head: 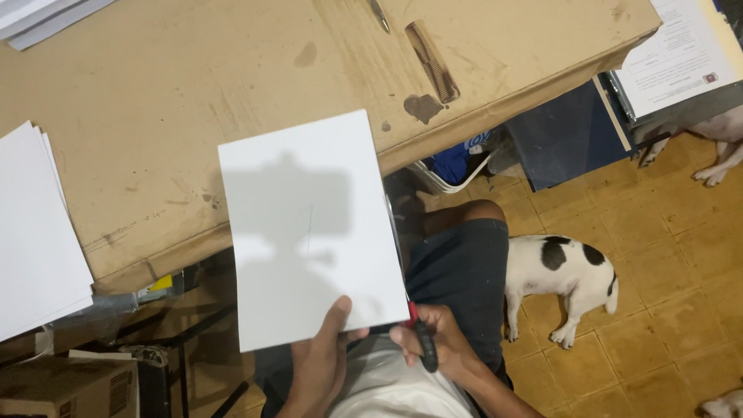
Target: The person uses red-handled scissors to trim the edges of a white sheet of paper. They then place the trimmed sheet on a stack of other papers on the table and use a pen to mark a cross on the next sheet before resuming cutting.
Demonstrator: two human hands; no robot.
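Note:
A white sheet of card (pixel 309 232) is held up over the edge of the brown table (pixel 193 93). My left hand (pixel 323 364) pinches its lower edge, thumb on top. My right hand (pixel 437 348) is closed around the black and red handles of scissors (pixel 422 340), just at the sheet's lower right corner. The scissor blade runs up behind the sheet's right edge and is mostly hidden. A faint pencil line shows in the middle of the sheet.
A stack of white sheets (pixel 39 240) lies at the table's left edge, more paper (pixel 39 15) at the top left. A comb (pixel 433 62) and a pen (pixel 379 15) lie on the table. A cardboard box (pixel 70 387) sits lower left. A black-and-white dog (pixel 561 279) lies on the tiled floor.

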